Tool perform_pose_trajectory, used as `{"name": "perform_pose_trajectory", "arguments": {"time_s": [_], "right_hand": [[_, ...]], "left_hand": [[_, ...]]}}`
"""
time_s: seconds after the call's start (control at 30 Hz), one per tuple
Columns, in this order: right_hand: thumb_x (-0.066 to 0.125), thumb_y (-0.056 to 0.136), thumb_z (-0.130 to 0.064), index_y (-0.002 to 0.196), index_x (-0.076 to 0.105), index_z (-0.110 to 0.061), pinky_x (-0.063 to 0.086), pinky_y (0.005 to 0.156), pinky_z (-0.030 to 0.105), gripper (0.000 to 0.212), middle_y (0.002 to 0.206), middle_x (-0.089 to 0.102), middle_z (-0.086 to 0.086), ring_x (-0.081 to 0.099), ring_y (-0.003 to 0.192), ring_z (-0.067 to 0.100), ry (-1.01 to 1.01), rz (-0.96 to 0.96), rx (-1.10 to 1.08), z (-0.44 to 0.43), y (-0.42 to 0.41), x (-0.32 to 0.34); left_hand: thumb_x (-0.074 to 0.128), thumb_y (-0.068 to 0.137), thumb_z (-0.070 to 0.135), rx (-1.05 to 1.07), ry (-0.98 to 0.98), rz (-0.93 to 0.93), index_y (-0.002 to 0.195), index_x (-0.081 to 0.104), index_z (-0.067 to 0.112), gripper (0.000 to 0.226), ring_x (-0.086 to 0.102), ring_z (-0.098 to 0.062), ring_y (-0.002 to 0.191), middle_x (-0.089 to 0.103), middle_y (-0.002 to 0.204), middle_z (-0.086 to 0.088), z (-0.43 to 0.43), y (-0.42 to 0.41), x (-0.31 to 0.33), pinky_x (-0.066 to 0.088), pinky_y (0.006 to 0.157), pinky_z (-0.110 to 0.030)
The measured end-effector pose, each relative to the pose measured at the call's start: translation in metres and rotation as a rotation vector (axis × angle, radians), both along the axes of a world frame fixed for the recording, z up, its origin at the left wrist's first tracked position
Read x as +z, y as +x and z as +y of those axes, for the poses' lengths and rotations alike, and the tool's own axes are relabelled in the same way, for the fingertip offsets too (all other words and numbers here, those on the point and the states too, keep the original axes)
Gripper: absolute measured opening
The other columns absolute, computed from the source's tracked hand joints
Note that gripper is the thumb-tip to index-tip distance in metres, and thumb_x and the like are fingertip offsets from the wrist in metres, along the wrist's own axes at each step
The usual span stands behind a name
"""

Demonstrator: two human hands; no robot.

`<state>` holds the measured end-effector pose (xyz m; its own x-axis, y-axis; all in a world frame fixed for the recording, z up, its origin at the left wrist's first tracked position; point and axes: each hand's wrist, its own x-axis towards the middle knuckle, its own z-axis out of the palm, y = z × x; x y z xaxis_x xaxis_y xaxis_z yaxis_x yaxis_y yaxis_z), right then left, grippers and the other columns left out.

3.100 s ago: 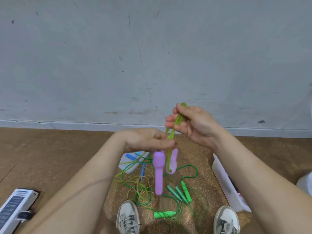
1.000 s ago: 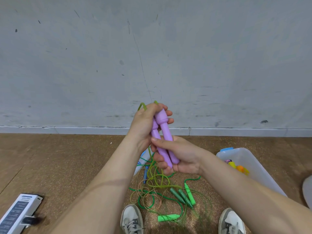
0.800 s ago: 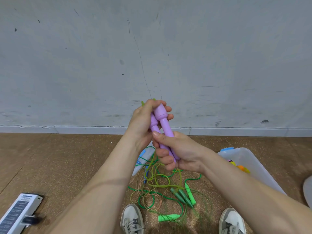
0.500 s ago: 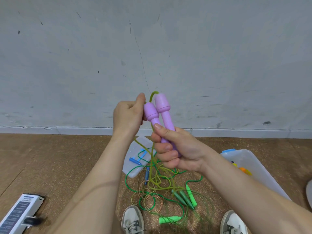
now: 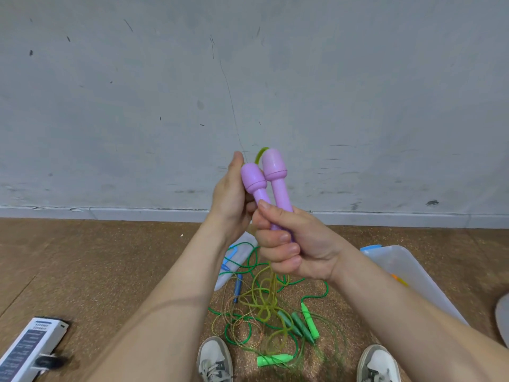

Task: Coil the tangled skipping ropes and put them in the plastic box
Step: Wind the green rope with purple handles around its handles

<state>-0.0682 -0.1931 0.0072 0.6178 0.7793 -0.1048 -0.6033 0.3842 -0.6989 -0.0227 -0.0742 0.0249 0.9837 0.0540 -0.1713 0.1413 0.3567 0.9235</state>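
right grip (image 5: 297, 249) closed round both purple handles (image 5: 276, 186), upright. left grip (image 5: 234, 199) curled just beside them, its hold unclear. step: coiling. next: wind yellow-green cord (image 5: 271, 293) hanging below right grip, clear of floor tangle (image 5: 242, 329).

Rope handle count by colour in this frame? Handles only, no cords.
purple handles: 2, both in the right hand
bright green handles: 2
dark green handles: 2
blue handles: 1 sure; another blue piece nearby, cannot tell
total: 7 sure
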Motion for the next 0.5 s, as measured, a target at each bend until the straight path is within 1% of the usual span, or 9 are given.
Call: {"name": "perform_pose_trajectory", "arguments": {"time_s": [0.07,0.13,0.2,0.27,0.3,0.33,0.4,0.47,0.5], "right_hand": [[0.060,0.085,-0.033,0.070,0.049,-0.018,0.023,0.032,0.010,0.024,0.050,0.031,-0.009,0.028,0.035,-0.001,-0.052,0.005,-0.123,-0.002,0.001,0.004],[0.061,0.084,-0.029,0.071,0.047,-0.018,0.018,0.033,0.010,0.022,0.048,0.029,-0.008,0.024,0.034,0.000,-0.195,-0.018,-0.284,-0.005,0.005,0.008],[0.063,0.089,-0.022,0.075,0.042,-0.020,0.016,0.036,0.010,0.025,0.047,0.028,-0.007,0.021,0.034,0.002,-0.381,-0.056,-0.420,-0.008,0.011,0.006],[0.062,0.091,-0.014,0.075,0.040,-0.021,0.017,0.036,0.010,0.028,0.048,0.028,-0.005,0.020,0.035,0.004,-0.516,-0.062,-0.542,-0.010,0.017,0.001],[0.062,0.090,-0.011,0.075,0.040,-0.021,0.018,0.037,0.011,0.028,0.048,0.028,-0.004,0.020,0.035,0.006,-0.586,-0.074,-0.606,-0.012,0.021,-0.002],[0.062,0.088,-0.008,0.074,0.041,-0.019,0.019,0.038,0.012,0.028,0.048,0.030,-0.002,0.022,0.034,0.008,-0.685,-0.108,-0.670,-0.015,0.025,-0.005],[0.063,0.082,-0.006,0.072,0.046,-0.015,0.026,0.039,0.019,0.021,0.051,0.040,0.003,0.033,0.036,0.016,-1.026,-0.287,-0.755,-0.024,0.032,-0.010],[0.063,0.079,-0.013,0.074,0.052,-0.012,0.036,0.048,0.029,0.012,0.062,0.052,0.008,0.048,0.052,0.027,-1.480,-0.559,-0.728,-0.033,0.038,-0.018],[0.063,0.079,-0.016,0.076,0.053,-0.011,0.036,0.055,0.030,0.012,0.070,0.055,0.010,0.050,0.061,0.029,-1.638,-0.667,-0.677,-0.035,0.039,-0.021]], "left_hand": [[0.041,0.097,0.050,-0.084,0.092,-0.032,0.060,0.040,0.020,0.047,0.027,-0.013,0.052,0.028,0.055,0.000,-0.003,0.003,-0.007,0.022,0.052,-0.027],[0.036,0.101,0.042,-0.215,0.290,-0.117,0.065,0.042,0.019,0.043,0.028,-0.012,0.047,0.032,0.056,-0.001,-0.004,0.006,-0.014,0.024,0.045,-0.023],[0.036,0.101,0.029,-0.312,0.638,-0.234,0.080,0.047,0.015,0.028,0.040,-0.019,0.054,0.046,0.064,-0.006,-0.001,0.009,-0.021,0.035,0.045,-0.026],[0.036,0.099,0.021,-0.395,1.116,-0.317,0.095,0.046,0.012,0.014,0.056,-0.030,0.071,0.059,0.082,-0.013,0.002,0.010,-0.029,0.049,0.059,-0.037],[0.036,0.098,0.021,-0.435,1.321,-0.347,0.100,0.045,0.011,0.013,0.059,-0.035,0.081,0.062,0.092,-0.016,0.002,0.008,-0.032,0.049,0.067,-0.041],[0.036,0.099,0.022,-0.463,1.451,-0.382,0.102,0.044,0.011,0.014,0.058,-0.038,0.088,0.063,0.097,-0.017,0.000,0.005,-0.034,0.047,0.070,-0.042],[0.037,0.099,0.024,-0.436,1.590,-0.498,0.101,0.048,0.013,0.015,0.057,-0.039,0.090,0.064,0.095,-0.016,-0.005,-0.003,-0.031,0.040,0.068,-0.040],[0.040,0.097,0.026,-0.372,1.702,-0.614,0.096,0.052,0.015,0.016,0.057,-0.037,0.089,0.065,0.091,-0.012,-0.006,-0.005,-0.027,0.036,0.066,-0.038],[0.042,0.096,0.028,-0.359,1.748,-0.648,0.094,0.054,0.016,0.017,0.057,-0.036,0.089,0.065,0.091,-0.011,-0.006,-0.004,-0.025,0.035,0.065,-0.037]]}}
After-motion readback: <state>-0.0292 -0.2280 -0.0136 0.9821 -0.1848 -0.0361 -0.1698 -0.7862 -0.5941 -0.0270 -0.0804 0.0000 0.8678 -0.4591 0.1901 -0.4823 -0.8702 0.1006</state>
